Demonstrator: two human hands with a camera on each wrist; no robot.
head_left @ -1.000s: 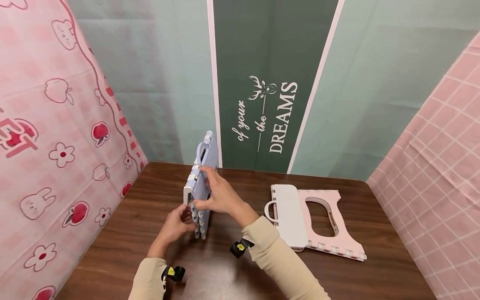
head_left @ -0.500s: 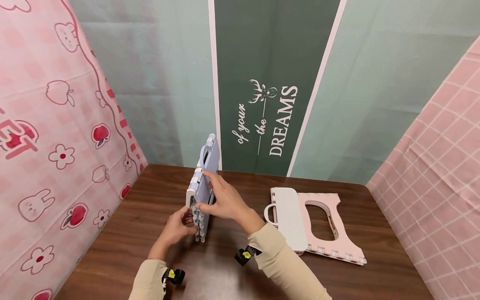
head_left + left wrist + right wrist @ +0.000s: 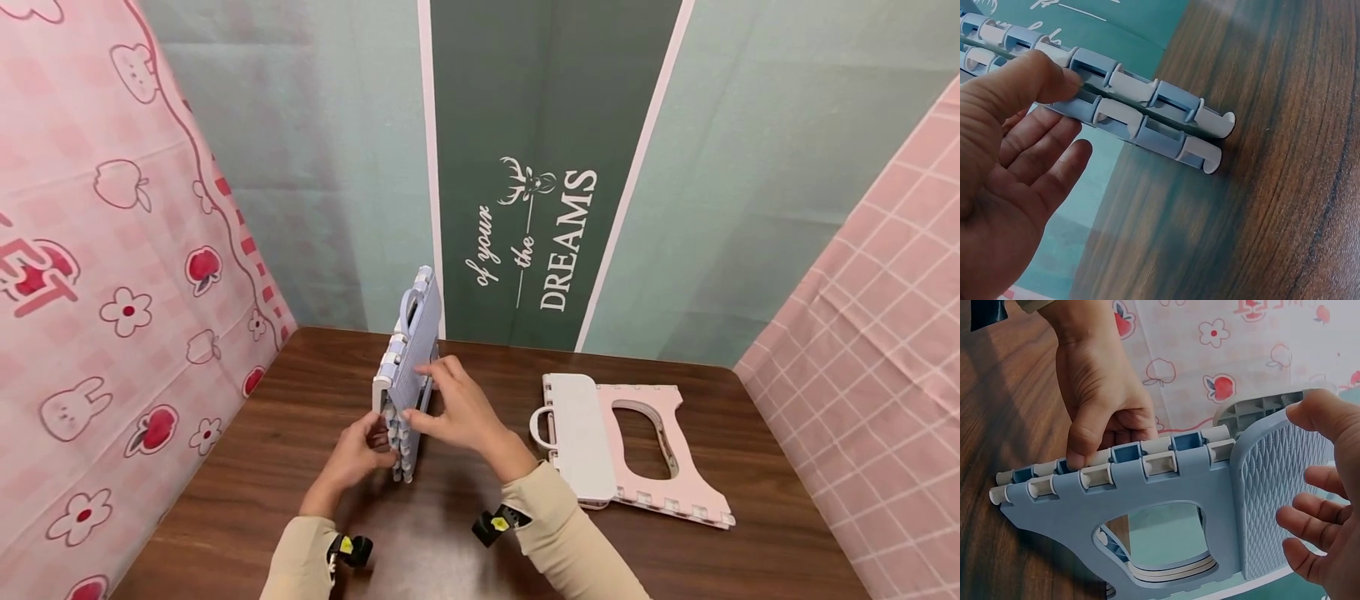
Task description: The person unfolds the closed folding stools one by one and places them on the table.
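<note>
A blue and white folding step stool stands on edge on the table, its legs folded nearly flat. My left hand pinches the hinged edge of the legs low on the near side. In the left wrist view its thumb lies on the hinge knuckles, the other fingers beneath. My right hand is at the stool's right face. In the right wrist view its thumb touches the rim of the textured step panel, while the other fingers are loosely bent beside the panel. Parts of the left fingers are hidden behind the legs.
A second folding stool, white-topped with pink legs, lies flat on the brown wooden table to the right. A green printed cloth hangs behind, with pink cloths at both sides.
My right hand has slid off the stool's top edge, moving right and slightly down along the panel. The left hand keeps its hold, and the stool has hardly moved.
</note>
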